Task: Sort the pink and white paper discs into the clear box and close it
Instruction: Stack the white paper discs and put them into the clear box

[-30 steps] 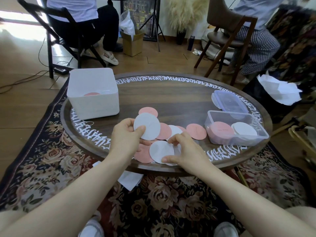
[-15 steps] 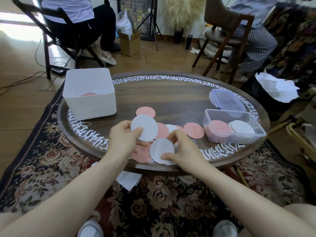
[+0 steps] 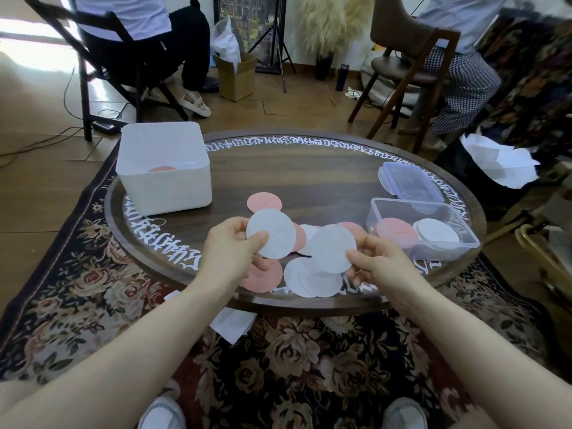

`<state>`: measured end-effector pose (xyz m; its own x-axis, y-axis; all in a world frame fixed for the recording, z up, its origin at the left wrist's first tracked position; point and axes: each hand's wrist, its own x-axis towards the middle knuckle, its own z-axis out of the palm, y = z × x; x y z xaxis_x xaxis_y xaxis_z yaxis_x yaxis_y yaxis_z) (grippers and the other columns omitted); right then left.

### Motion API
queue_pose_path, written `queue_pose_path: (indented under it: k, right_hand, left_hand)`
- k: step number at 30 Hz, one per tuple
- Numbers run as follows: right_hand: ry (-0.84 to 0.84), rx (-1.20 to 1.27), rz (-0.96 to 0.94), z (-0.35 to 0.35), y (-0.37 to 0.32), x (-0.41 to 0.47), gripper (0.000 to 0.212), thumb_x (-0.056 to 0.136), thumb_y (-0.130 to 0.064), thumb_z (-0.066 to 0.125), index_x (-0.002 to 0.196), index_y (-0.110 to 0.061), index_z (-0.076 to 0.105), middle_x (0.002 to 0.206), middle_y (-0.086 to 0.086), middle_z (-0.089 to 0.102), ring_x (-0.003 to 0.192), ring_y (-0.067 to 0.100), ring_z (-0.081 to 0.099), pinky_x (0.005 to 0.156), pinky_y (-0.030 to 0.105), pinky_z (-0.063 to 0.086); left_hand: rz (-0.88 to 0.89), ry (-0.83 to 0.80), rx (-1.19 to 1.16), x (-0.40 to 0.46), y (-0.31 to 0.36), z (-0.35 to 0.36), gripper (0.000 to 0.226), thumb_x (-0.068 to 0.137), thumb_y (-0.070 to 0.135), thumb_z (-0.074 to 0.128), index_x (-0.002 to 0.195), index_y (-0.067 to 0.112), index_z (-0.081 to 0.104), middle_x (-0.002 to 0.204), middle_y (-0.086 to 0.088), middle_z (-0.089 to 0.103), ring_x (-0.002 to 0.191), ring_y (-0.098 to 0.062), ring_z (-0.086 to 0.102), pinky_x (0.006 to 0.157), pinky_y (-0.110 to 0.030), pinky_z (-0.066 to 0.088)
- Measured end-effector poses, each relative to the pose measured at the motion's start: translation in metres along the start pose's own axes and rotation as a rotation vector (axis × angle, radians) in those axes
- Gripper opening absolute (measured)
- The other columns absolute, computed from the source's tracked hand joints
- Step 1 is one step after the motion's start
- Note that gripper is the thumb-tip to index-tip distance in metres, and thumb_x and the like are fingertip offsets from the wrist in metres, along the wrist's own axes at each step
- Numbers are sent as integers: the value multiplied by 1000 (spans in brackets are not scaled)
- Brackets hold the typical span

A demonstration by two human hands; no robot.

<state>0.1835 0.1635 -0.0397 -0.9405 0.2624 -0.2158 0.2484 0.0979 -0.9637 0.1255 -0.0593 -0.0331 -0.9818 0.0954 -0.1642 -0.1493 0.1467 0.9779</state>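
Hands each pinch a white disc, left hand (image 3: 230, 249) and right hand (image 3: 376, 263), mid-sorting; next, I'd say, both go onto the white stack in the clear box (image 3: 424, 247).

Bare counter (image 3: 309, 178) lies open ahead of me, between the white bin (image 3: 167, 181) at left and the clear box (image 3: 422, 230) at right (its top uncovered). Loose discs (image 3: 312, 278) crowd the near edge under my hands.

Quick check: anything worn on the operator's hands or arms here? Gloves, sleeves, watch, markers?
Nothing visible. The left hand and the right hand are bare: no gloves, rings or markers seen. Both forearms are uncovered to the frame edge, with no sleeves, watch, straps or cables in view.
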Motion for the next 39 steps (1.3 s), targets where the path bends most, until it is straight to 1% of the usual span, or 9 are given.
queue_pose_path:
  k: [9,11,15,19,24,28,30,33,39]
  right_hand:
    - [-98,62,24,6,-3,-12,6,88,-1,60,93,-3,62,62,14,63,53,27,54,55,31,47]
    - [-64,67,0,7,-5,-11,7,87,0,60,94,-2,62,65,13,63,52,25,55,52,32,45]
    - [-13,138,-51,7,-12,-9,13,89,4,55,93,-6,62,67,8,62,45,13,56,40,21,43]
    - [11,201,-81,6,-14,-10,16,90,5,54,92,-9,60,62,4,62,44,13,54,42,22,43]
    - [-64,172,-65,9,-11,-13,8,87,2,60,94,-1,58,64,11,60,48,17,57,46,24,49]
    - [-80,156,-47,12,-9,-15,21,85,5,61,104,1,56,69,14,58,48,19,58,46,26,51]
    - [-132,130,-67,12,-9,-17,26,85,7,61,109,-3,56,70,8,59,50,19,59,46,26,52]
    - [-157,5,-117,12,-10,-19,21,86,4,62,104,-5,61,64,-4,62,51,16,58,47,23,49]
    - [-109,-236,-236,12,-8,-20,8,84,-9,68,89,-14,65,71,9,62,56,15,57,49,26,46]
  left_hand:
    - [-13,-157,-70,-11,2,11,15,86,8,65,86,23,66,70,-3,70,44,-11,53,45,-22,30]
    - [5,-112,-65,-9,1,10,10,85,10,66,87,20,66,69,-5,70,47,-12,54,45,-22,32]
    - [51,-1,-45,-3,-1,7,3,85,14,67,86,15,65,67,-9,67,50,-16,55,41,-23,36]
    - [35,75,-57,0,-5,5,6,87,14,66,90,10,63,65,-3,67,50,-19,57,36,-22,36]
    - [30,-113,-99,-9,1,9,7,86,11,66,93,11,64,69,-6,69,48,-15,57,38,-22,38]
    - [38,-267,-154,-15,2,15,19,86,4,65,104,12,64,71,-7,68,47,-16,58,38,-22,38]
    - [62,-321,-131,-17,2,16,23,85,2,65,107,11,63,70,-4,69,46,-15,58,35,-21,39]
    - [91,-346,-74,-18,0,17,21,85,0,65,105,4,63,73,-7,69,50,-18,62,36,-23,43]
    - [139,-359,23,-16,-8,19,9,87,4,64,95,8,62,83,-15,71,65,-28,70,49,-33,53]
